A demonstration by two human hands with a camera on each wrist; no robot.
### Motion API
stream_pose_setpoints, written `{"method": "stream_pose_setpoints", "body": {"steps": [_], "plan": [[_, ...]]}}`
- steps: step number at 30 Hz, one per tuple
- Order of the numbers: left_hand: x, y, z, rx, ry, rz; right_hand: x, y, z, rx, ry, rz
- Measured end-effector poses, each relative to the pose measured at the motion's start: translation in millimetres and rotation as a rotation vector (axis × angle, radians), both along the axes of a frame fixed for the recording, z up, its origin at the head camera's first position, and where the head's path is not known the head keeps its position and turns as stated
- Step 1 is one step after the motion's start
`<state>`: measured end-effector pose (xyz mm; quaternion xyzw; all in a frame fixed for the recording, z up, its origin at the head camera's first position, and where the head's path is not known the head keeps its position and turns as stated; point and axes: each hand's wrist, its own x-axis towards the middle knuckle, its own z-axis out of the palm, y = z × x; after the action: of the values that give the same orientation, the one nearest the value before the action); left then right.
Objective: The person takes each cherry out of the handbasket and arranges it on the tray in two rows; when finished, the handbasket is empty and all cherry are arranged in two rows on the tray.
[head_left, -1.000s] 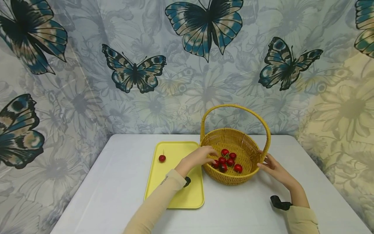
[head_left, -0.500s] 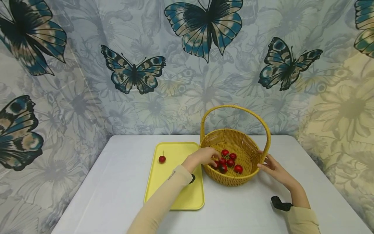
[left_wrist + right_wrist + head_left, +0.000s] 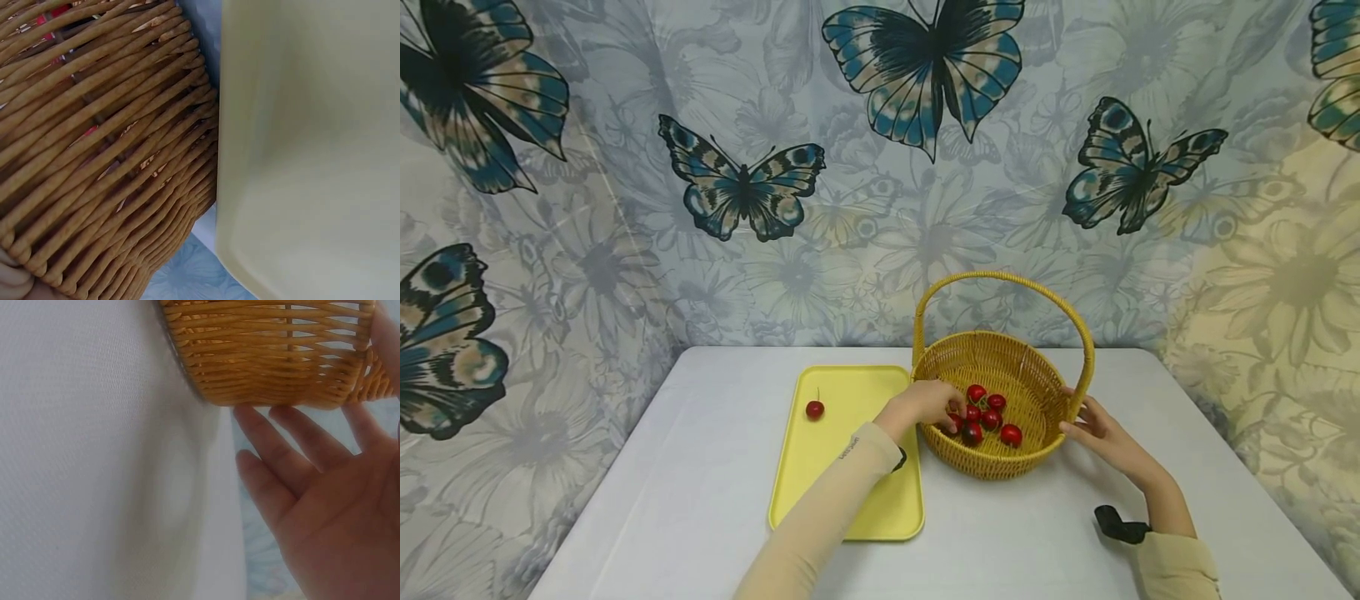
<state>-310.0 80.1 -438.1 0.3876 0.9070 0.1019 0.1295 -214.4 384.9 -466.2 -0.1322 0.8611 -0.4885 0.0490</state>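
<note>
In the head view my left hand (image 3: 929, 402) reaches over the near-left rim of a yellow woven basket (image 3: 992, 464). Its curled fingers and thumb pinch a red cherry (image 3: 953, 423) inside, partly covered by the hand. Several more red cherries (image 3: 991, 418) lie beside it on the basket's floor. My right hand (image 3: 1105, 437) holds the basket's right side at the handle's foot, the thumb in front and fingers behind. In the right wrist view, the fingertips (image 3: 245, 415) touch the woven wall. From the left wrist, the basket's wall (image 3: 106, 144) hides most of the left hand.
A yellow tray (image 3: 880, 521) lies flat just left of the basket, under my left forearm. One stemmed cherry (image 3: 815, 409) sits near its upper left corner. The arched handle (image 3: 1000, 276) rises over the basket. Behind the white table (image 3: 700, 467) stands a butterfly-patterned backdrop (image 3: 880, 250).
My left hand has moved slightly right and into the basket, and its fingers have closed around a cherry. The right hand stays at the basket's side.
</note>
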Motion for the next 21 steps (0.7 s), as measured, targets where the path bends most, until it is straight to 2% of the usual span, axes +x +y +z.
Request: {"method": "stream_pose_setpoints", "body": {"steps": [12, 21], "plan": [[-1.6, 1.9, -2.1, -0.004, -0.020, -0.002, 1.7, 0.3, 0.2, -0.014, 0.002, 0.004], [-5.7, -3.5, -4.2, 0.163, -0.052, -0.024, -0.5, 0.9, -0.8, -0.015, 0.002, 0.002]]}}
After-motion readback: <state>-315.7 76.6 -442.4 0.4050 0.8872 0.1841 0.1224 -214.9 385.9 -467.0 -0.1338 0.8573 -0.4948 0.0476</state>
